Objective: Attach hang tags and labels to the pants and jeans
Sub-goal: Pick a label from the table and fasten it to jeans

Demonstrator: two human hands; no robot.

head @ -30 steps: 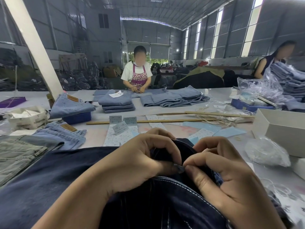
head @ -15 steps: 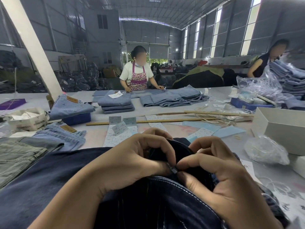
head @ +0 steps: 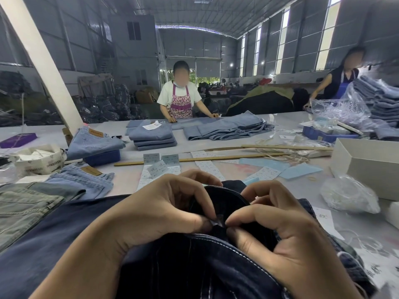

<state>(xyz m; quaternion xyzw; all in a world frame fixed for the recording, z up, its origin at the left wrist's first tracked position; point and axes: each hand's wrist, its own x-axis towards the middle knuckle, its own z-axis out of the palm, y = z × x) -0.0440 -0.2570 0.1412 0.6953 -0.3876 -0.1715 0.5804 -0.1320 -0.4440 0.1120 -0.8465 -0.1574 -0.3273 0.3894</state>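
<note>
The dark jeans (head: pixel 194 266) lie across the near edge of the table (head: pixel 216 145), directly below the head camera. The waistband is bunched upward between both hands. The left hand (head: pixel 155 210) grips the fabric with curled fingers; its thumb and forefinger pinch a small fold at the centre. The right hand (head: pixel 280 229) mirrors this hold, thumb and forefinger closed narrowly on the same fold, so the fingertips of both hands nearly meet. A small dark item sits between the pinching fingertips, possibly a button or a tag fastener; the view is too dim to tell.

Beyond the hands, printed label sheets (head: pixel 159 167) lie flat on the table, at least four strips side by side. Two wooden rulers (head: pixel 216 158) lie further back. To the left lie one olive pair of pants (head: pixel 21 208) and one light blue pair of jeans (head: pixel 84 182). A folded stack of blue jeans (head: pixel 153 137) holds three pairs. One white box (head: pixel 371 167) stands at the right, with one clear plastic bag (head: pixel 347 195) just beside it. Two persons work at the far side: one in a floral apron (head: pixel 181 100), one at the right (head: pixel 339 80).
</note>
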